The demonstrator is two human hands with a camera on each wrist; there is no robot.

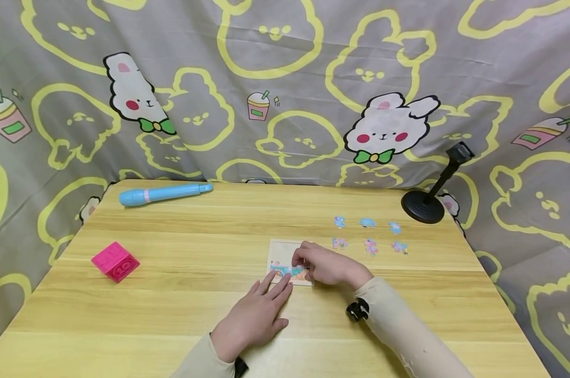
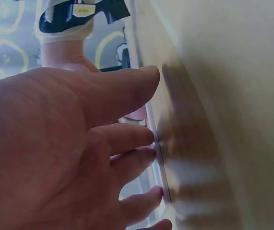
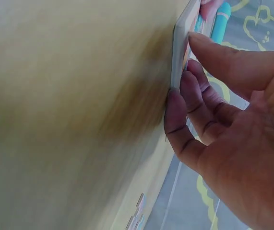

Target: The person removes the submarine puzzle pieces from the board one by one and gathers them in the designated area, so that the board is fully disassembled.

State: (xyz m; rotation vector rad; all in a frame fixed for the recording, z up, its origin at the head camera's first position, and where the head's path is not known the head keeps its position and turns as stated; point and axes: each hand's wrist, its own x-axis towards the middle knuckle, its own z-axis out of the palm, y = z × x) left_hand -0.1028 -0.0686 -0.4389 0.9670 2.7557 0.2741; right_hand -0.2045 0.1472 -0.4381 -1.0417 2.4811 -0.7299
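A small square puzzle board [image 1: 281,251] lies on the wooden table, its lower part filled with colourful picture pieces and its upper part pale. My left hand [image 1: 254,316] rests flat with outstretched fingers, fingertips on the board's lower left edge. From the right side my right hand [image 1: 331,263] grips the board with bent fingers. In the right wrist view, the thumb [image 3: 232,64] touches the board's face while a finger [image 3: 176,115] meets its edge. Whether a loose piece sits under those fingertips is hidden. Several blue and pink puzzle pieces [image 1: 370,247] lie in two rows beyond this hand.
A pink cube [image 1: 115,261] sits at the left of the table [image 1: 181,310]. Near the back edge lies a blue microphone-shaped stick [image 1: 167,194]. A black stand [image 1: 423,206] occupies the back right corner, and a patterned curtain [image 1: 294,142] hangs behind.
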